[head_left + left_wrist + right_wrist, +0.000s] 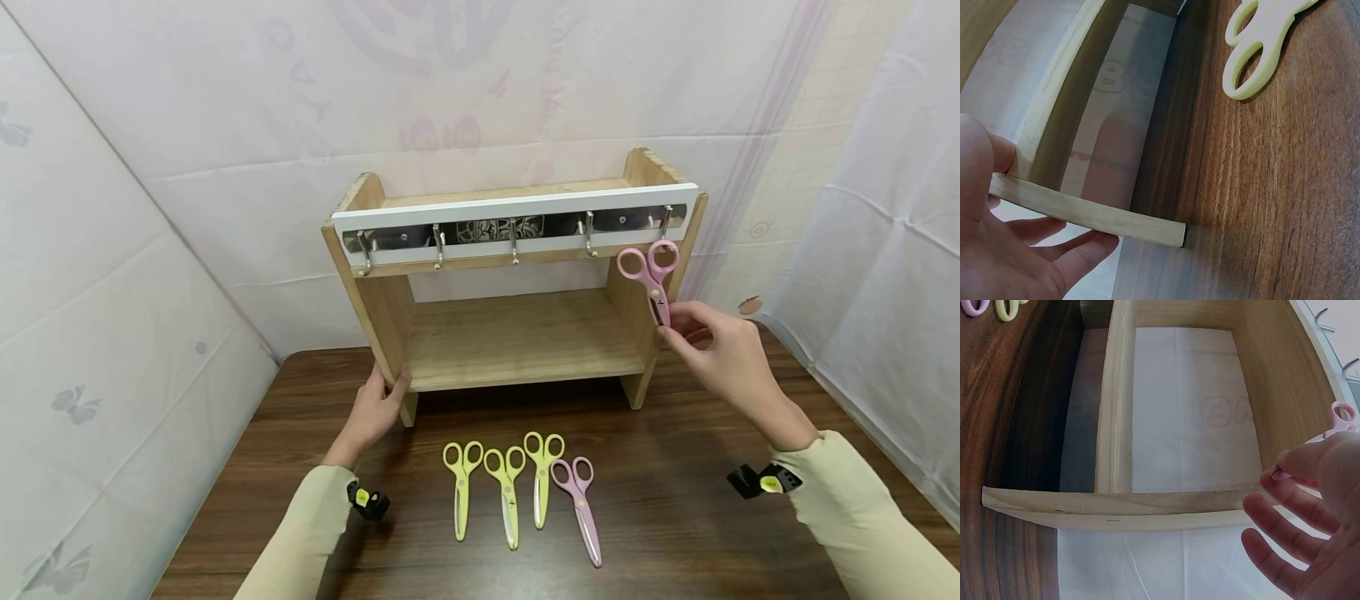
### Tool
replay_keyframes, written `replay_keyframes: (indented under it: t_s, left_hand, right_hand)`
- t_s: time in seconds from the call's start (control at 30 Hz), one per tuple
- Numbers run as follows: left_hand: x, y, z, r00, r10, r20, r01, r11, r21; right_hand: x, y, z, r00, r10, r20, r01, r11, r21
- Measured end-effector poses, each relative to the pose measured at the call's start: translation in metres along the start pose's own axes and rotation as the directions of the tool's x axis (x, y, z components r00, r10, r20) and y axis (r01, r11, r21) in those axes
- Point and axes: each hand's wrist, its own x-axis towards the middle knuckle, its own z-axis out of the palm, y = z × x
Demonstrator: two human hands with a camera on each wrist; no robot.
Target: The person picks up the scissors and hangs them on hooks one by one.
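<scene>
My right hand (720, 354) pinches pink scissors (655, 292) by the blade end, handles up. Their finger loops overlap the rightmost hook (666, 222) in the head view. That hook belongs to a metal strip on the white front board (525, 198) of a wooden shelf (525, 337). Low on the shelf's left side panel (1091, 212), my left hand (372, 412) grips the edge, thumb inside and fingers around the outer face. In front of the shelf lie three yellow-green scissors (462, 487) and one more pair of pink scissors (581, 504), blades toward me.
The shelf stands on a dark wood table (675, 517) near its back edge. Printed white cloth (247, 108) hangs behind and along both sides. Several metal hooks (438, 246) stick out from the front board toward me.
</scene>
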Motion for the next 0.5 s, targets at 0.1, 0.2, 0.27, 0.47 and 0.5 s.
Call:
replay_keyframes:
  t_s: [0.1, 0.2, 0.27, 0.47, 0.5]
  left_hand:
    - [0.0, -0.001, 0.0, 1.0, 0.0, 0.001, 0.0, 1.0, 0.001]
    - [-0.001, -0.001, 0.0, 1.0, -0.008, 0.004, 0.008, 1.0, 0.0]
    - [-0.001, -0.001, 0.001, 1.0, -0.016, 0.005, 0.016, 1.0, -0.004]
    - [0.0, 0.0, 0.0, 1.0, -0.016, 0.005, 0.016, 1.0, -0.004]
    - [0.0, 0.0, 0.0, 1.0, -0.011, 0.005, 0.011, 1.0, 0.001]
  right_hand:
    - [0.0, -0.001, 0.0, 1.0, -0.007, 0.004, 0.007, 1.0, -0.002]
    - [0.0, -0.001, 0.0, 1.0, -0.008, 0.016, 0.008, 1.0, -0.002]
    - [-0.001, 0.0, 0.001, 1.0, -0.003, 0.026, 0.003, 1.0, -0.001]
    - [-0.01, 0.002, 0.004, 0.997, 0.028, 0.078, -0.03, 0.999, 0.027]
    - [-0.014, 0.002, 0.005, 0.996, 0.033, 0.086, -0.036, 0.999, 0.028]
